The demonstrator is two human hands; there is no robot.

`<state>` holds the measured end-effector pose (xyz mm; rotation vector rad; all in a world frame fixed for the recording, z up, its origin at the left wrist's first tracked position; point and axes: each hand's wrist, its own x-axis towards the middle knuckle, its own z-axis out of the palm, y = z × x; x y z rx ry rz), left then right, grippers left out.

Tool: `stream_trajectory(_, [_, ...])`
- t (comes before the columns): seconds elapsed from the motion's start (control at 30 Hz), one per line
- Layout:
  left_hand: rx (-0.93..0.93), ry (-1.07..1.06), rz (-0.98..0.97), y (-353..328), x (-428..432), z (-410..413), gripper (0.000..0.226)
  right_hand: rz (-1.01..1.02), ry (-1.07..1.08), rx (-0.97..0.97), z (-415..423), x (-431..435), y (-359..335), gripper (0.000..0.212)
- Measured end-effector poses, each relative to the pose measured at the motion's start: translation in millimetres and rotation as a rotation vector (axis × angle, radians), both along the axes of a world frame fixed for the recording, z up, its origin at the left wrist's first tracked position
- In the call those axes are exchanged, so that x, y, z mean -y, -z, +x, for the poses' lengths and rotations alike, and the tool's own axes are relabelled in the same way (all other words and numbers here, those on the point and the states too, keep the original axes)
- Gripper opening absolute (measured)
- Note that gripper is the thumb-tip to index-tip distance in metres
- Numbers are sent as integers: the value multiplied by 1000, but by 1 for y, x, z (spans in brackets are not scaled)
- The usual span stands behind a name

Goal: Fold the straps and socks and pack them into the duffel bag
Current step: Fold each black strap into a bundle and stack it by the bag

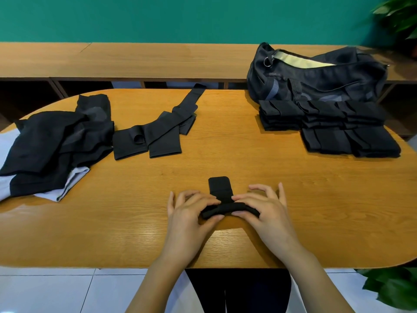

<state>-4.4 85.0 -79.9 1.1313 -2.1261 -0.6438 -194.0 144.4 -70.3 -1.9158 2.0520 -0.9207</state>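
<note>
The left grip (191, 211) and the right grip (264, 208) both pinch a black strap (220, 187) by its folded near part. It lies in the near middle of the counter (248, 168), with its flat end pointing away from the person. Folded pieces (327, 127) are stacked at the far right, just in front of the unzipped duffel bag (316, 80). Unfolded straps (158, 129) and a dark pile (56, 143) lie at the left.
</note>
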Motion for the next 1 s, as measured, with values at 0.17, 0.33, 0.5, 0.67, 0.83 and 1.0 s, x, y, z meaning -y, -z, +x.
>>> stream_trajectory(0.17, [-17,-23,-11,-2,0,0,41,46,12,41,-2,1,-3,62])
stream_trajectory(0.33, [-24,-40,-9,0,1,-2,38,27,48,-33,-3,0,-1,46])
stream_trajectory(0.5, [-57,-111,14,-2,2,-5,42,11,122,16,-3,1,-6,46])
stream_trajectory(0.67, [-18,-217,14,-8,6,-9,65,5,191,-17,1,9,-6,75])
stream_trajectory(0.83, [68,-281,-46,-10,16,-13,87,7,232,-83,-2,22,-5,91])
stream_trajectory(1.0, [228,-297,-112,-11,26,-15,84,50,225,-193,-1,34,-5,87])
